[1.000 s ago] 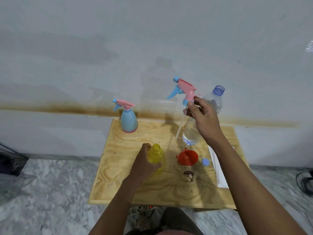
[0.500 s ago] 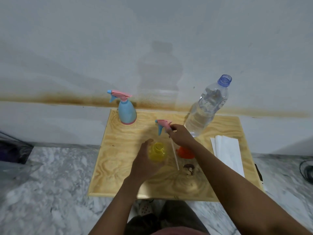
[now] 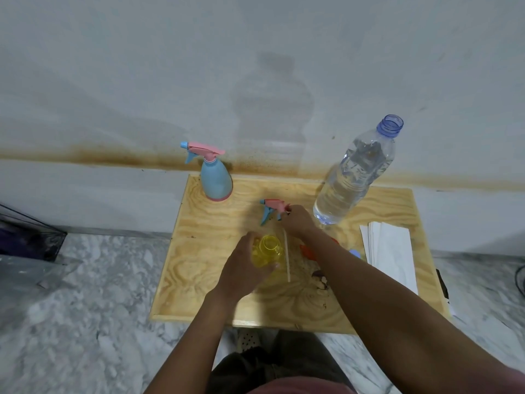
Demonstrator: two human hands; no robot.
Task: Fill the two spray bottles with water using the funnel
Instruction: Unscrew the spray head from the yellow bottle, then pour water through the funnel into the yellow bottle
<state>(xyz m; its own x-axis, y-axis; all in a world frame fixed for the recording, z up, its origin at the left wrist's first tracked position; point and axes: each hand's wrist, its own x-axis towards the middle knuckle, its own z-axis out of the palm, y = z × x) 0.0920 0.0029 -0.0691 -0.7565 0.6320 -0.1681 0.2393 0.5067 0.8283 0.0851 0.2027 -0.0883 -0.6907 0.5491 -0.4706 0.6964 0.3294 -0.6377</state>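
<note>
On the wooden board (image 3: 216, 282), my left hand (image 3: 244, 268) grips the open yellow spray bottle (image 3: 268, 250), which stands upright without its top. My right hand (image 3: 297, 221) holds the pink and blue spray head (image 3: 271, 210) low over the board just behind the yellow bottle; its white dip tube (image 3: 287, 257) runs down beside the bottle. The blue spray bottle (image 3: 214, 180) stands at the back left with its head on. An uncapped clear water bottle (image 3: 353, 174) stands at the back right. My right forearm hides most of the orange funnel (image 3: 308, 250).
A stack of white paper (image 3: 390, 254) lies on the board's right side. A small blue cap (image 3: 355, 253) shows next to my right forearm. The board sits against a stained white wall, above a marble floor. A dark object (image 3: 28, 240) lies at the far left.
My right hand has brought the spray head down from high near the water bottle to just above the board behind the yellow bottle. My left hand stays on the yellow bottle.
</note>
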